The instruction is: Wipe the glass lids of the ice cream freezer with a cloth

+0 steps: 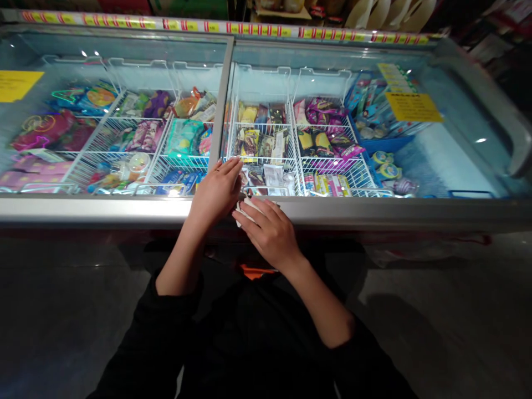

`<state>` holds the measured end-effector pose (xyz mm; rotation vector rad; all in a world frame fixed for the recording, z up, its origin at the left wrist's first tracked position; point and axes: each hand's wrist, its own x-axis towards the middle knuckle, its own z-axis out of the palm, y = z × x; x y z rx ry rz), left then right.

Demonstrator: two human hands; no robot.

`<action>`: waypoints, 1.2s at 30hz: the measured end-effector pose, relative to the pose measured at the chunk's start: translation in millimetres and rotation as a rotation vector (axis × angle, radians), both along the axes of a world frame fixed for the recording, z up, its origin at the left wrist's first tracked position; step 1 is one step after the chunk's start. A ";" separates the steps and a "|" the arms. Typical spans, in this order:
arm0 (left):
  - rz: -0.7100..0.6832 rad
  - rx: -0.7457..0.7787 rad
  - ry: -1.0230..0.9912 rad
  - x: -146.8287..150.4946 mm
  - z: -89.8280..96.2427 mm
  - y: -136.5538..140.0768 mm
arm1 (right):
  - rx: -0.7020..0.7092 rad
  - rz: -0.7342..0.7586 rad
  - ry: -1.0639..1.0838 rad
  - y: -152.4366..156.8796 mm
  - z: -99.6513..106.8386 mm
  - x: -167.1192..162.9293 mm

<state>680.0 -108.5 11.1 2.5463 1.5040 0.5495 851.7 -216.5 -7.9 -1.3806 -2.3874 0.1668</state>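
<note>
Through the head camera I watch 2 bare hands at the chest freezer's front rim (374,213). The right hand (272,230) lies over a crumpled white cloth (251,203) (or tissue; I can't tell which from here) on that rim, its fingers slightly apart; whether they grip the cloth or only rest on it, I cannot tell. Just beside it, I have the left hand (216,188) with fingers straight and close together, near the lower end of the metal divider (225,94); its palm is hidden from me. Inside the freezer, white wire baskets (328,159) hold wrapped packets (250,144). I see 2 yellow signs (413,107), 1 toward each end.
</note>
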 end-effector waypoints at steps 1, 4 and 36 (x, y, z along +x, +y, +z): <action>0.000 -0.004 0.003 -0.2 0.2 0.2 | -0.014 -0.006 -0.015 -1.7 -1.0 7.2; 0.000 -0.017 0.018 0.1 1.4 0.1 | -0.012 -0.147 -0.033 -7.2 -1.1 43.5; -0.017 0.070 0.093 11.9 -1.5 5.4 | -0.202 -0.075 -0.057 42.5 22.4 103.0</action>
